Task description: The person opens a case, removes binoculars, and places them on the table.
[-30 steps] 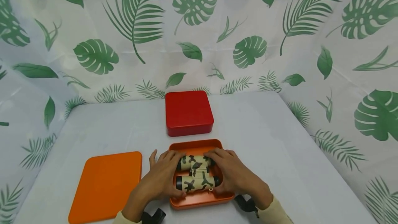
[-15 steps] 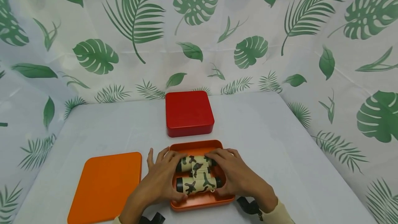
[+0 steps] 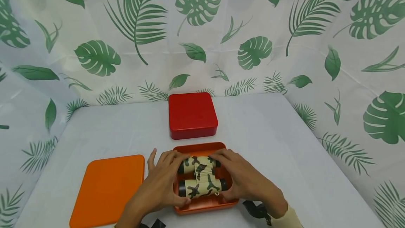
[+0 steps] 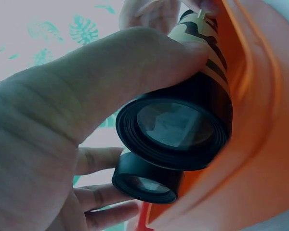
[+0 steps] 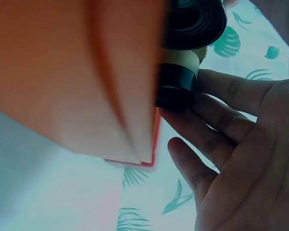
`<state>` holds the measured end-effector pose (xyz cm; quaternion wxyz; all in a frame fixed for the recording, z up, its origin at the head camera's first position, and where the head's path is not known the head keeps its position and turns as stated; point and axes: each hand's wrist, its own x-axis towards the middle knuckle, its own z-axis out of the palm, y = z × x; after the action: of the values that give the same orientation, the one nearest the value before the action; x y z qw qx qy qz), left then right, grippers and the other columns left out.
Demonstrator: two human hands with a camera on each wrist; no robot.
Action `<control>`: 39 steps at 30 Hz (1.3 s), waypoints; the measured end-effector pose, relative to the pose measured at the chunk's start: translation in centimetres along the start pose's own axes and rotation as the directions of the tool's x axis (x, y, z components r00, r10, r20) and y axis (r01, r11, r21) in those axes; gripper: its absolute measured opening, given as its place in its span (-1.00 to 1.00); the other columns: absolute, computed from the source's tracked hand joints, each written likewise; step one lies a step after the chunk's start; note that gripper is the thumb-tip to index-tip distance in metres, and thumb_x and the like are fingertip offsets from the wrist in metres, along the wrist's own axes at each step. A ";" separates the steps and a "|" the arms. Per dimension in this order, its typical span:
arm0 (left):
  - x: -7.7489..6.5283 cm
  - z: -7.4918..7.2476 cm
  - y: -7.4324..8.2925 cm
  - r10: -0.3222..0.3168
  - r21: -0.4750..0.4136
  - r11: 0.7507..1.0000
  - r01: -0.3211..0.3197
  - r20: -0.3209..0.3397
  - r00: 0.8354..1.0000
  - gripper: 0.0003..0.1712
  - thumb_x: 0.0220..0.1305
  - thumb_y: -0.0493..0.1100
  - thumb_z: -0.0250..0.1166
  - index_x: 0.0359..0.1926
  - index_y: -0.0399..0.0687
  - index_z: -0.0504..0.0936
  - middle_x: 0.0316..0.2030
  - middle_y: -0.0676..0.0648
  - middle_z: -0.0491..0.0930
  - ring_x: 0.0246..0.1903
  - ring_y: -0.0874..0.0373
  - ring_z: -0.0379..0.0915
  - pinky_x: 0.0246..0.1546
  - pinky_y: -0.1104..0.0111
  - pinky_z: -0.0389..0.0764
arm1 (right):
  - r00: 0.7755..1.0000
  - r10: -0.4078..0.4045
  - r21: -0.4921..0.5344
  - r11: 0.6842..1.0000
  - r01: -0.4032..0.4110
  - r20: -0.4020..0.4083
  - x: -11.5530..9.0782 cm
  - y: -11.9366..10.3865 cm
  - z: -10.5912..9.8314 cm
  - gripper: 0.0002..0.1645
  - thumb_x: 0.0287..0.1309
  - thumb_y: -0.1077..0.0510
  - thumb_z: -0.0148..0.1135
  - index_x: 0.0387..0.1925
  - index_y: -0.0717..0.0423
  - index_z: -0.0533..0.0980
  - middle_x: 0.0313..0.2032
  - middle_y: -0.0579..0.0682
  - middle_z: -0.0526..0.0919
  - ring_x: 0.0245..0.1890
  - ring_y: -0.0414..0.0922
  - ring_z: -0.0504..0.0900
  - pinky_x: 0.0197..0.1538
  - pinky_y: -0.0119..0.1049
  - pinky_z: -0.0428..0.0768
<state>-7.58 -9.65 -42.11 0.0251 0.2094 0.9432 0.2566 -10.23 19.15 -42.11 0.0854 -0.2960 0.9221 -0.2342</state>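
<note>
A pair of camouflage binoculars point(image 3: 204, 174) lies level across an open orange box point(image 3: 205, 208), its two barrels running left to right. At the left ends, my left hand point(image 3: 159, 187) grips it, thumb on the near barrel and fingers at the far one. The left wrist view shows two black-rimmed lenses point(image 4: 176, 126) beside the box wall. My right hand point(image 3: 245, 178) holds the opposite ends in the same way. In the right wrist view its fingertips touch a black barrel end point(image 5: 176, 85). Whether the binoculars touch the box floor is hidden.
A flat orange lid point(image 3: 109, 189) lies on the white table point(image 3: 269, 143) to the left of the box. Behind the box stands a closed red box point(image 3: 192, 113). A leaf-printed cloth point(image 3: 215, 59) hangs along the back and sides.
Both hands keep their hold on the binoculars. The right hand and the near barrel's right end have shifted slightly to the right; the orange box stays in place.
</note>
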 end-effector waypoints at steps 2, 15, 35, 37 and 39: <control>0.0 -0.3 0.1 0.005 -0.019 1.000 -0.005 0.008 1.000 0.25 -0.21 0.29 0.74 0.52 0.12 0.39 0.36 -0.08 0.47 0.41 -0.11 0.32 0.52 -0.42 -0.30 | 1.000 0.007 0.005 1.000 -0.007 -0.001 -0.1 -0.2 -0.3 0.30 -0.25 -0.11 0.78 0.56 -0.17 0.32 0.38 -0.23 0.42 0.32 -0.25 0.40 0.37 0.00 0.63; 0.8 -0.9 0.9 0.087 -0.060 0.994 -0.087 -0.009 0.996 0.24 -0.15 0.30 0.71 0.54 0.11 0.36 0.37 -0.01 0.43 0.39 0.01 0.31 0.53 -0.31 -0.02 | 0.997 0.077 0.020 0.997 -0.077 -0.027 -1.0 -0.2 -1.9 0.34 -0.31 -0.07 0.82 0.57 -0.20 0.32 0.39 -0.22 0.42 0.38 -0.15 0.42 0.36 0.09 0.64; 2.7 -1.0 2.3 0.145 -0.166 0.977 -0.135 0.051 0.988 0.20 -0.06 0.42 0.56 0.57 0.19 0.32 0.36 0.02 0.42 0.42 0.07 0.22 0.45 -0.22 0.07 | 0.995 0.037 0.059 0.998 -0.031 -0.097 -3.2 1.6 -3.8 0.36 -0.31 -0.01 0.84 0.58 -0.26 0.30 0.41 -0.26 0.41 0.36 -0.16 0.49 0.34 0.09 0.65; 2.9 -1.0 2.5 0.145 -0.174 0.976 -0.133 0.057 0.988 0.22 -0.07 0.41 0.56 0.58 0.17 0.32 0.38 0.00 0.42 0.42 0.05 0.22 0.45 -0.22 0.08 | 0.994 0.034 0.071 0.997 -0.027 -0.101 -3.3 1.8 -3.9 0.37 -0.32 0.00 0.84 0.58 -0.28 0.29 0.40 -0.27 0.41 0.35 -0.16 0.51 0.33 0.10 0.65; 3.1 -0.9 2.6 0.144 -0.181 0.975 -0.130 0.063 0.988 0.23 -0.09 0.39 0.57 0.58 0.17 0.32 0.39 0.01 0.42 0.43 0.05 0.22 0.45 -0.21 0.09 | 0.994 0.032 0.083 0.996 -0.023 -0.106 -3.4 2.0 -4.0 0.38 -0.32 0.01 0.85 0.58 -0.34 0.28 0.40 -0.28 0.42 0.34 -0.16 0.52 0.33 0.10 0.65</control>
<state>-9.53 -6.81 -39.82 0.0615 0.2804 0.8985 0.3322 -9.64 24.14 -39.51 0.0511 -0.2666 0.9190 -0.2860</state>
